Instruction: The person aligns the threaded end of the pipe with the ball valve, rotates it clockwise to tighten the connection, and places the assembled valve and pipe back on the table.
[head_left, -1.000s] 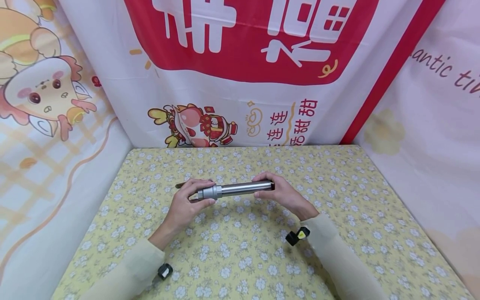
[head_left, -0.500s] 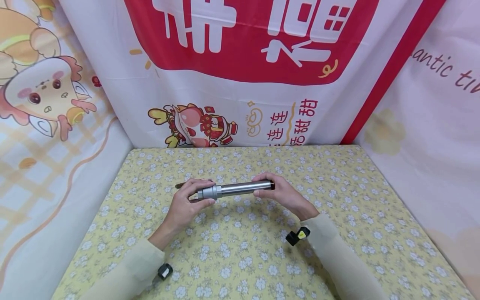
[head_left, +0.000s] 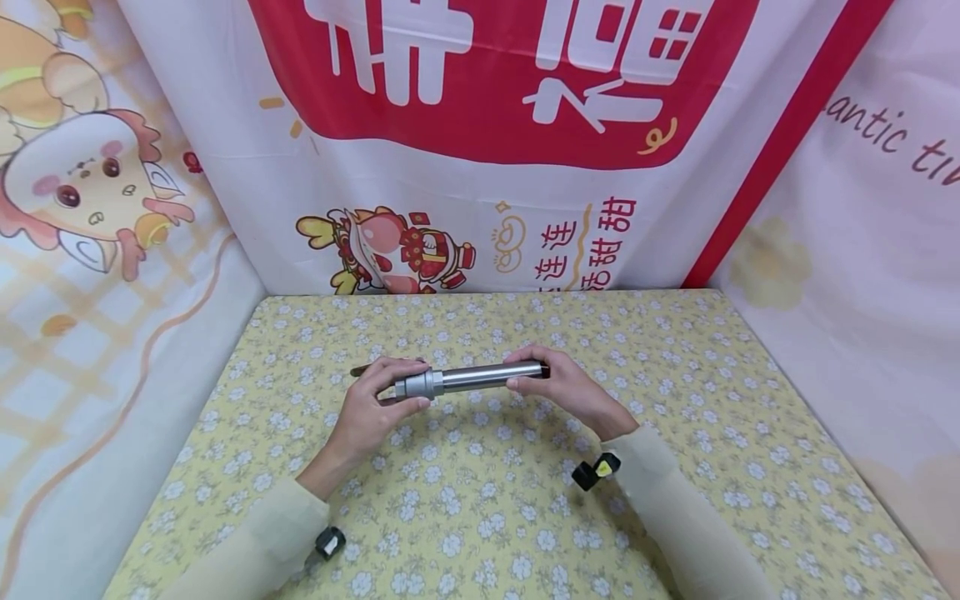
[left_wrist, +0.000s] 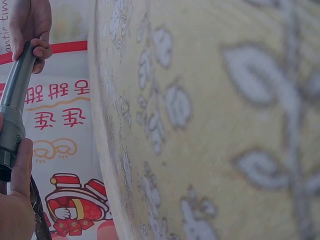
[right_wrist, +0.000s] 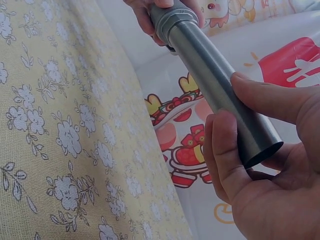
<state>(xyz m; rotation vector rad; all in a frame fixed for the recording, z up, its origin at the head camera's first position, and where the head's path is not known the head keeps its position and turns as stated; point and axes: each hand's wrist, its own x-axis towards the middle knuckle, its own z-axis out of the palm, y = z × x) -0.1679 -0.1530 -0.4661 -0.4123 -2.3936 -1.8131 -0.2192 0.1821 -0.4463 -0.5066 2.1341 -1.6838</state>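
A shiny metal tube [head_left: 487, 377] with a grey stepped collar [head_left: 422, 384] at its left end is held above the table, nearly level. My left hand [head_left: 369, 414] grips the collar between thumb and fingers. At the other end, my right hand [head_left: 576, 395] pinches the tube; the right wrist view shows thumb and fingers around its open, hollow end [right_wrist: 262, 154]. A dark, narrow piece [head_left: 360, 370] sticks out behind the left hand. The left wrist view has a dark strip [left_wrist: 39, 210] below the collar; what it is cannot be made out.
A yellow floral cloth [head_left: 465, 517] covers the table. Printed white and red hangings [head_left: 487, 125] stand behind it, with more printed cloth on the left [head_left: 90, 333] and right [head_left: 847, 292].
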